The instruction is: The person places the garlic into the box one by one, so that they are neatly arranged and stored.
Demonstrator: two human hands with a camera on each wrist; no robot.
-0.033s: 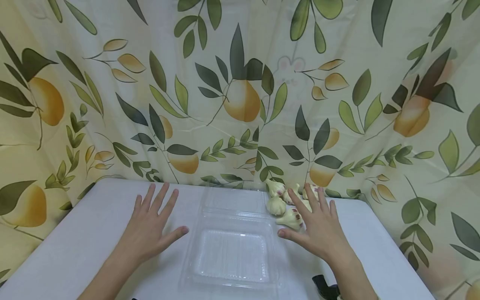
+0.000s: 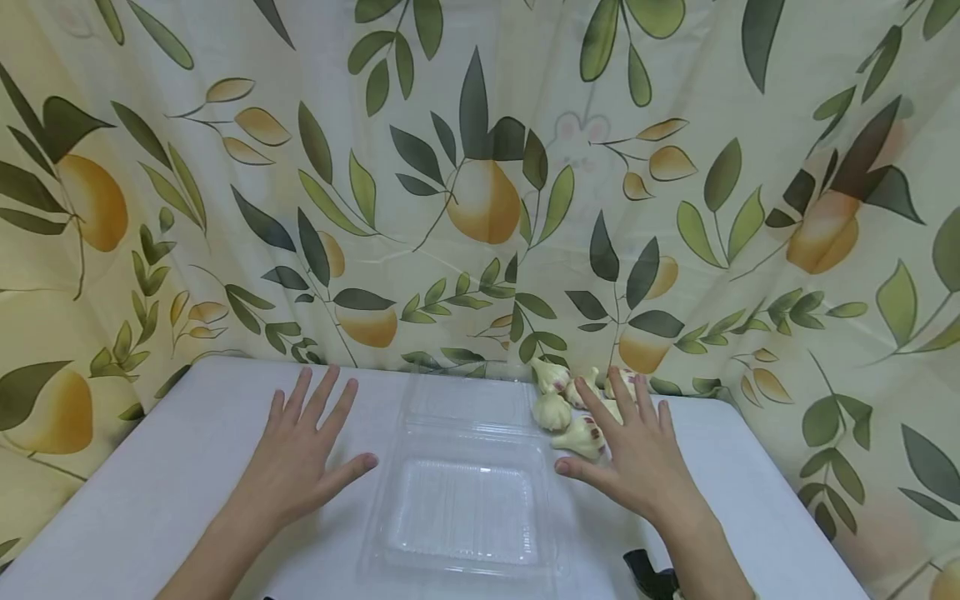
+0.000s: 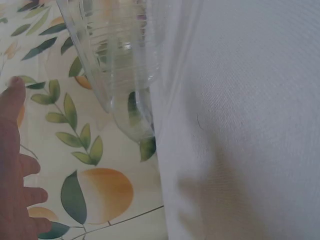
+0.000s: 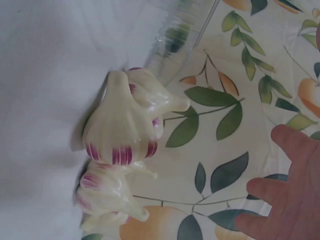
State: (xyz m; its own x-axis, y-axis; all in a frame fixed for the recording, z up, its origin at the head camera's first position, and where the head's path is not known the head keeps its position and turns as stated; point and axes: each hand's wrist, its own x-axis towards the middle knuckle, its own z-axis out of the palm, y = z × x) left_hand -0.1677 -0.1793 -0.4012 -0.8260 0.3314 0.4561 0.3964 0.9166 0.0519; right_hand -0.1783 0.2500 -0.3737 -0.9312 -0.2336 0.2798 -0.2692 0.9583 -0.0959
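My left hand (image 2: 296,462) is held with fingers spread over the white table, to the left of a clear plastic clamshell box (image 2: 461,508). Nothing is in its grasp. On the other side of the box, my right hand (image 2: 637,454) also has its fingers spread and holds nothing. Several garlic bulbs (image 2: 552,412), cream with purple streaks, sit in a cluster at the box's right rear corner, partly hidden behind the right hand. One large bulb (image 4: 120,125) shows close up in the right wrist view. The box lies with its lid (image 2: 472,400) folded back toward the far edge.
A black object (image 2: 651,577) lies beside the right forearm at the near side. Behind the white table (image 2: 187,433) hangs a curtain (image 2: 480,275) printed with fruit and leaves.
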